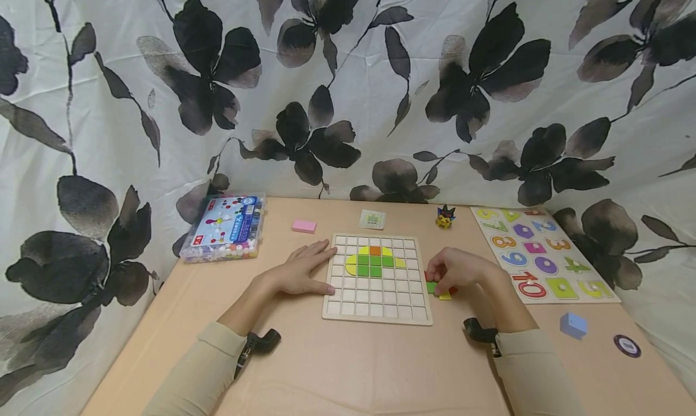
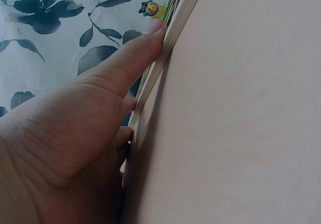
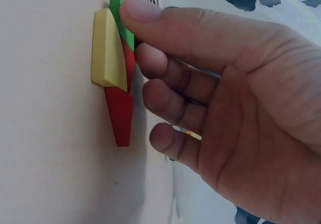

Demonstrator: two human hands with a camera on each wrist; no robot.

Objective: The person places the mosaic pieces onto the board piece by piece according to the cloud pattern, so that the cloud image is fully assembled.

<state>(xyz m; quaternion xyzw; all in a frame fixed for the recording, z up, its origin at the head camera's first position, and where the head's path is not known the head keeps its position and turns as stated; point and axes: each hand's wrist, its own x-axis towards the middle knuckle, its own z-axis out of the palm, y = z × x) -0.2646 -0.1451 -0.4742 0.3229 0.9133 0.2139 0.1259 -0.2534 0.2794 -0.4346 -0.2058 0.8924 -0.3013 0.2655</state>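
A white gridded board [image 1: 361,296] in a pale wooden frame lies on the table, with green, yellow and orange tiles set together in its upper middle. My left hand [image 1: 307,270] rests at the board's left edge, fingers extended and thumb spread; its thumb touches the frame [image 2: 175,30] in the left wrist view. Just right of the board, my right hand [image 1: 459,270] curls over a few loose pieces. There its thumb lies against a green tile [image 3: 116,5], the index fingertip mostly hidden. Beside that are a yellow piece [image 3: 106,50] and a red piece [image 3: 120,118].
Behind the board are a pink block [image 1: 304,226], a small pattern card [image 1: 372,219] and a yellow figurine [image 1: 444,217]. A clear plastic case [image 1: 224,229] stands back left. At right lie a number board [image 1: 544,253], a blue block [image 1: 573,325] and a round disc [image 1: 627,346].
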